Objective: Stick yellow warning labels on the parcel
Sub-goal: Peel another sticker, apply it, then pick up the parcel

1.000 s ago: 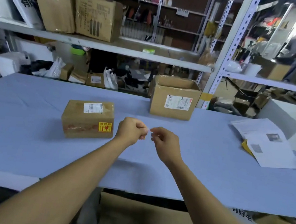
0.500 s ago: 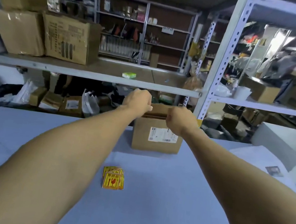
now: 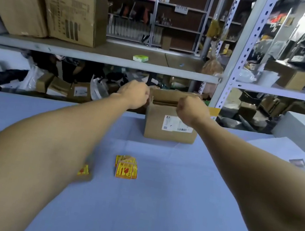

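An open-topped cardboard box with a white shipping label stands at the far edge of the blue table. My left hand is curled around its top left corner. On the box's top right rim my right hand is closed too. A small stack of yellow warning labels lies on the table between my forearms. Under my left forearm, a corner of a second parcel shows, with a yellow label stuck on it; the rest is hidden.
White paper sheets lie at the table's right side. Behind the table runs a metal shelf with large cardboard boxes, and cluttered bags and small parcels sit below it. A white perforated upright rises behind the box.
Both hands went from close together over the table's middle out to the far box and closed on its top. The view tilted up; the labelled parcel slid under my left arm.
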Demonstrator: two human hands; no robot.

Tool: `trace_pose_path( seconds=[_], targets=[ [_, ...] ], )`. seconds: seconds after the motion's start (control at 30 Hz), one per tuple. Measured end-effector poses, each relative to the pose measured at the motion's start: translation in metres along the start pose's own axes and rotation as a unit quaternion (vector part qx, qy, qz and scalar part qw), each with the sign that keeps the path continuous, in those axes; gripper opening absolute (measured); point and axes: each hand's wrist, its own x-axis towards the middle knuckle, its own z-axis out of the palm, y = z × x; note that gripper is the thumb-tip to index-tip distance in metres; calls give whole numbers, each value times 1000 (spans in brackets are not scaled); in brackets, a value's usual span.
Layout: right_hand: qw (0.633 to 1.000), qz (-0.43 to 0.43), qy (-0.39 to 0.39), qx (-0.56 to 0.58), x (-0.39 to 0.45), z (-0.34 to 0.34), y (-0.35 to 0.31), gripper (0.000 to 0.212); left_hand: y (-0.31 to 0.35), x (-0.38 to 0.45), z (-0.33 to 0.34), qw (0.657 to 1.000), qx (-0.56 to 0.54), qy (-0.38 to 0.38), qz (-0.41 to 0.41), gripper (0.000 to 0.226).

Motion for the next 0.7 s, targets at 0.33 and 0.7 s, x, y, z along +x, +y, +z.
trace_pose_path(
  seconds=[0.33,0.7],
  targets=[
    [984,-74,-117,111,-125,23,-136,28,-106,-204,-48,980,-17,-118,-156,29],
    [954,-91,-210,194,-158,90,-219,84,-197,-296,5,925,-268,-81,-256,109]
  ],
)
